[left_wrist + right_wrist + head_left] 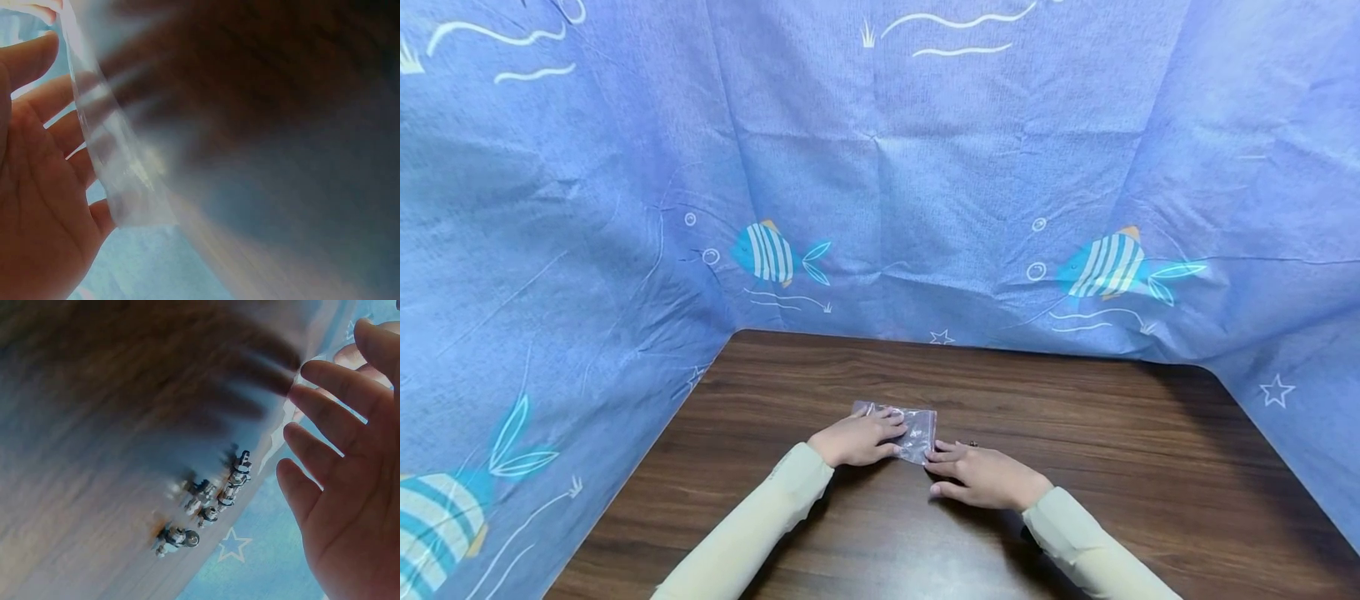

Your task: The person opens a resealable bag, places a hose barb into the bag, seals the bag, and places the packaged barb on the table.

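A small clear plastic zip bag [917, 433] lies flat on the brown wooden table. My left hand [857, 437] rests over its left part with the fingers extended; in the left wrist view those fingers [62, 128] show against the bag's film. At the bag's right edge, the fingertips of my right hand [981, 475] touch it or lie just beside it, with the fingers fairly straight. Several small shiny metal pieces [206, 499] sit on the table by the right hand, mostly hidden behind it in the head view. Their exact kind is too blurred to tell.
The dark wood-grain table [820, 367] has rounded far corners. A blue curtain [940, 192] printed with fish, bubbles and stars hangs behind it and along both sides.
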Motion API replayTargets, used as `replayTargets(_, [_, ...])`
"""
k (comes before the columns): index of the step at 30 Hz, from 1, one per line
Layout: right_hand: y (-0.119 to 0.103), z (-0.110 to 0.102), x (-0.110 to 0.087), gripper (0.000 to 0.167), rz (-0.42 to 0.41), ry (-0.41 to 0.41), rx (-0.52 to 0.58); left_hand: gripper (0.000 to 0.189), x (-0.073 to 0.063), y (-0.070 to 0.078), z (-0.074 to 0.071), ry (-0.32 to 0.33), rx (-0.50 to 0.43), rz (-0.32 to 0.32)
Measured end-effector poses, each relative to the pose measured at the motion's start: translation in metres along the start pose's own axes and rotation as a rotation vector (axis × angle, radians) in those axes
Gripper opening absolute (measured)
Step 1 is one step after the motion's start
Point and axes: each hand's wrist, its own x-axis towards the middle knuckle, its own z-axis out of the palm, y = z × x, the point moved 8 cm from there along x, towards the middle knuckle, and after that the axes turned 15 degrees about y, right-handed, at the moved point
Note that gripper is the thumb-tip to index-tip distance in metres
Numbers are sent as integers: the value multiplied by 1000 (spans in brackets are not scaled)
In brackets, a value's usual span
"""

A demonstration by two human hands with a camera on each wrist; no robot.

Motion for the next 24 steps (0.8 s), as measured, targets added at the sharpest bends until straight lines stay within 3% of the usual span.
replayTargets(10, [3,-2,4,42,-28,78,55,45,1,2,-2,17,-21,11])
replayTargets(13, [6,-4,6,39,-28,95,79,39,4,7,-8,71,-31,43])
replayTargets(17, [13,-10,10,32,-29,177,99,30,9,11,-18,191,-56,42])
replayTargets(20, [20,-14,13,26,-15,254,103,24,13,11,-24,266,-165,-17])
replayTargets(24, [33,-19,18,17,43,348,122,18,17,11,-24,342,-408,-107])
